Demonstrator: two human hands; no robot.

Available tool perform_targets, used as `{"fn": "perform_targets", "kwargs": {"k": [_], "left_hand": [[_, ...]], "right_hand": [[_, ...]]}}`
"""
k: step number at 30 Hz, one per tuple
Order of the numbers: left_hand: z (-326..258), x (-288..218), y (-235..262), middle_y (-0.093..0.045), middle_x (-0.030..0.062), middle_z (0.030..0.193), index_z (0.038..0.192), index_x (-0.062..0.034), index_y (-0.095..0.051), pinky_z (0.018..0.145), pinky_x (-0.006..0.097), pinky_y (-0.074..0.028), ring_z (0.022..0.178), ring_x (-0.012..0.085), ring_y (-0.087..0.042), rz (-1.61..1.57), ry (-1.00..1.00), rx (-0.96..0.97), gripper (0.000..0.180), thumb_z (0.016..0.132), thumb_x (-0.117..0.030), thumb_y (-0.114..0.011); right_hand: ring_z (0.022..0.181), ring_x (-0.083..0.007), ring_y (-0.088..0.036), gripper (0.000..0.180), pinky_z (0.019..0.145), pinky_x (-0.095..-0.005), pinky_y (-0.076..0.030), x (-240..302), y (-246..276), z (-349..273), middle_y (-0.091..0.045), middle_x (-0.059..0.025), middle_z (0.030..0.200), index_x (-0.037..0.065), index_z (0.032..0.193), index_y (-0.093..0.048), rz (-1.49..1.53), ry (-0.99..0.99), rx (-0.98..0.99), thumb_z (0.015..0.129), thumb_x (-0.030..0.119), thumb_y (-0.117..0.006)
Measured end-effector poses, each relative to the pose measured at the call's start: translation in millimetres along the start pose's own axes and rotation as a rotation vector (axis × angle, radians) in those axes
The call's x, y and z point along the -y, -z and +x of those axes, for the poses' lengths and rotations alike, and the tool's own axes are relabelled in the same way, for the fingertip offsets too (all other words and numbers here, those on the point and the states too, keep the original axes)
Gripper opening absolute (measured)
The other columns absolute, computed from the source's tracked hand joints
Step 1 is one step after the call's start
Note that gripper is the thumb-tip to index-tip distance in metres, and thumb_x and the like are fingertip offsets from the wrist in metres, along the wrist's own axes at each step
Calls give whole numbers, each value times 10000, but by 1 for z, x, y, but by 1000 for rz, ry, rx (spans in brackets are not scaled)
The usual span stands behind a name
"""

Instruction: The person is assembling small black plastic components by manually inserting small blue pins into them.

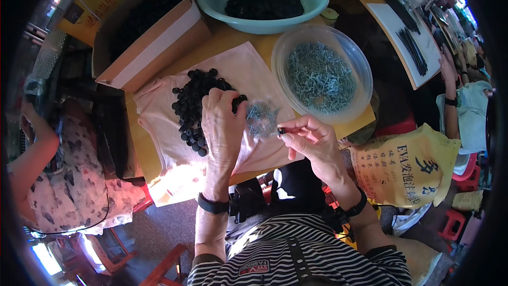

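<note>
My left hand [222,127] lies palm down on a pink cloth [169,143], its fingers curled into a heap of small black round caps [193,108]. My right hand [312,140] is raised just to the right of it and pinches one small black cap [281,131] between thumb and fingertips. Between the two hands lies a small pile of silvery metal screws [262,116] on the cloth. Whether the left fingers grip a cap is hidden.
A clear plastic bowl [360,58] holds many silvery screws. A pale green basin [312,5] holds black caps. A cardboard box [159,42] of black caps stands at the left. A yellow sack [407,169] leans at right. Other people sit at both sides.
</note>
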State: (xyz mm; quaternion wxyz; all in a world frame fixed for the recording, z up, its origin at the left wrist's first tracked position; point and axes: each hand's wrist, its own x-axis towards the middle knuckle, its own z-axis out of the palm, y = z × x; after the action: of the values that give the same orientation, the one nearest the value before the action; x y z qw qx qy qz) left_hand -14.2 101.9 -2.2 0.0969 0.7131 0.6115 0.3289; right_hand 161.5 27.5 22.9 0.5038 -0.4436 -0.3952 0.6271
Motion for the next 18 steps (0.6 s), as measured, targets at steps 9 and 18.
{"fn": "perform_targets", "kwargs": {"k": [9, 18], "left_hand": [[-13, -13, 16, -601, 104, 1009, 933, -1, -618, 808, 296, -465, 913, 216, -598, -294, -157, 2, 220, 721, 19, -676], [-75, -34, 38, -603, 181, 1098, 1034, 14, -516, 884, 331, -517, 1002, 205, -612, -1462, 131, 157, 299, 787, 107, -657]], "right_hand": [[792, -55, -569, 214, 610, -192, -505, 7, 0, 1, -628, -54, 1013, -6, 1084, -614, -102, 139, 41, 889, 81, -623], [859, -100, -605, 261, 654, -224, -516, 21, -23, -28, -619, -78, 957, -13, 1155, -540, -94, 284, 108, 912, 65, -591]]}}
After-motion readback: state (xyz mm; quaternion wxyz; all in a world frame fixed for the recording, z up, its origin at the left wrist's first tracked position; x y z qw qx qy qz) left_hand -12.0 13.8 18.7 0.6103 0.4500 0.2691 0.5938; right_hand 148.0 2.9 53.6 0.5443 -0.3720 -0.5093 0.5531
